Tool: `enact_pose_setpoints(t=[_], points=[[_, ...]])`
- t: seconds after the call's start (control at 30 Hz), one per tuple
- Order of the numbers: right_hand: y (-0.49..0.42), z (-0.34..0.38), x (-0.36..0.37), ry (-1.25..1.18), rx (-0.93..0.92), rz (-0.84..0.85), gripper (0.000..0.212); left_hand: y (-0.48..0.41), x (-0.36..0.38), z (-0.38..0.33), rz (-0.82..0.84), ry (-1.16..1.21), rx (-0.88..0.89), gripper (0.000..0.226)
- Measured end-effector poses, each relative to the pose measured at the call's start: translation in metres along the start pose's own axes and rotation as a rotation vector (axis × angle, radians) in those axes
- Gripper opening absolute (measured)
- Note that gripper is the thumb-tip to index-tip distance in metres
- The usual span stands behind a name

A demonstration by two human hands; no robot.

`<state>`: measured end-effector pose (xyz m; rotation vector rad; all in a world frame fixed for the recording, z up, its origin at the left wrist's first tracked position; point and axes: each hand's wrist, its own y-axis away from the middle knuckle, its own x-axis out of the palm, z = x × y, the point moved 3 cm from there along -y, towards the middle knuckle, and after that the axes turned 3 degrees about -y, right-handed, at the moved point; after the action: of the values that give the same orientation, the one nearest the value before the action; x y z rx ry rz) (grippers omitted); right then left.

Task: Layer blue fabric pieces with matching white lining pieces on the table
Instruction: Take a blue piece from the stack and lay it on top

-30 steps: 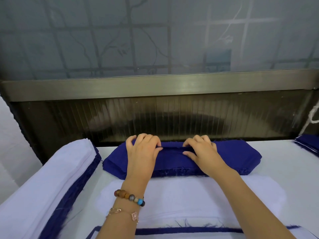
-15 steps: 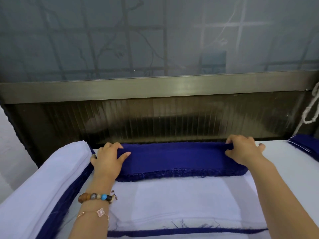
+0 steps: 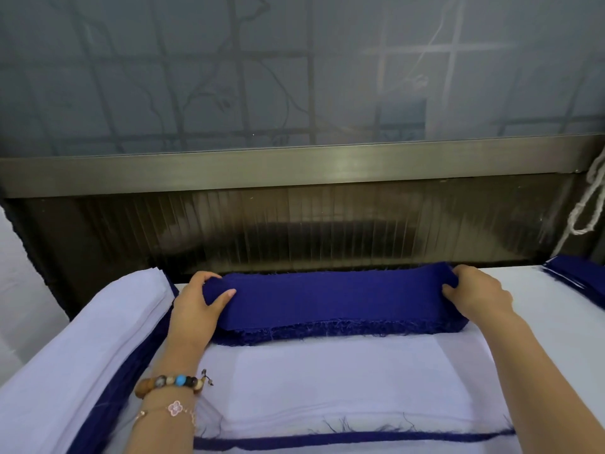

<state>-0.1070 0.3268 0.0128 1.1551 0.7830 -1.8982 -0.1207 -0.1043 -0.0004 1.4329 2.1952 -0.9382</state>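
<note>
Nearest me, on the near side of the stack of dark blue frayed-edged fabric pieces (image 3: 327, 326), lies a flat white lining piece (image 3: 327, 381). It is spread on an already layered set whose thin blue edge (image 3: 343, 438) shows at the front.

My left hand (image 3: 196, 309), with a beaded bracelet (image 3: 173, 383) on its wrist, is clamped on the stack's left end, thumb on top and fingers curled over the far edge. My right hand (image 3: 474, 293) pinches the right end the same way. The upper blue fabric is raised between them and slightly taut. I cannot tell whether I hold one ply or several.

I judge this to be the pick-up step. Next I should separate a single blue piece, carry it toward me off the stack, and lay it edge to edge on the lining. The frayed threads may drag a second ply along.

Left of the stack sits a tall pile of white cloth over blue (image 3: 82, 339), close to my left wrist. Right of it, apart on the white table (image 3: 540, 306), lies another blue pile (image 3: 579, 276). Behind the stack stand a dark ribbed panel (image 3: 327, 231), a metal rail (image 3: 294, 172), a frosted window (image 3: 294, 77) and a hanging white cord (image 3: 589, 204).
</note>
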Motion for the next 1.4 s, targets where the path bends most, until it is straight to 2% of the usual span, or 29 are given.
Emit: enact_pose_setpoints(t=[0.07,0.2,0.4,0.5,0.63,0.83,0.93,1.07,1.2,1.4], points=[[-0.001,-0.001,0.002,-0.009,0.003,0.000,0.034,-0.001,0.002,0.002,0.009,-0.021,-0.027,0.036],[-0.003,-0.003,0.006,-0.020,-0.013,-0.013,0.034,0.000,0.003,0.001,-0.038,-0.036,0.020,0.018],[-0.003,-0.009,0.010,-0.198,-0.078,-0.001,0.026,0.007,0.010,-0.007,-0.136,-0.062,0.003,0.009],[0.001,-0.008,0.006,-0.195,-0.106,0.033,0.025,0.007,0.011,-0.014,-0.094,-0.126,-0.036,0.010],[0.012,-0.001,-0.011,-0.119,-0.143,0.062,0.032,0.009,-0.004,-0.034,-0.016,-0.219,-0.061,0.023],[0.032,-0.011,-0.042,-0.390,-0.085,-0.018,0.028,0.037,-0.037,-0.048,-0.126,-0.104,0.027,0.020],[0.050,-0.032,-0.052,-0.382,-0.068,0.004,0.029,0.059,-0.054,-0.047,-0.093,-0.121,0.013,0.026],[0.084,-0.063,-0.059,-0.362,-0.069,0.045,0.013,0.098,-0.068,-0.043,-0.049,-0.110,0.070,0.010],[0.127,-0.087,-0.063,-0.348,-0.137,0.083,0.003,0.138,-0.081,-0.029,-0.005,-0.108,0.102,0.009],[0.177,-0.114,-0.054,-0.313,-0.271,0.040,0.016,0.178,-0.093,-0.007,0.036,-0.147,0.108,0.014]])
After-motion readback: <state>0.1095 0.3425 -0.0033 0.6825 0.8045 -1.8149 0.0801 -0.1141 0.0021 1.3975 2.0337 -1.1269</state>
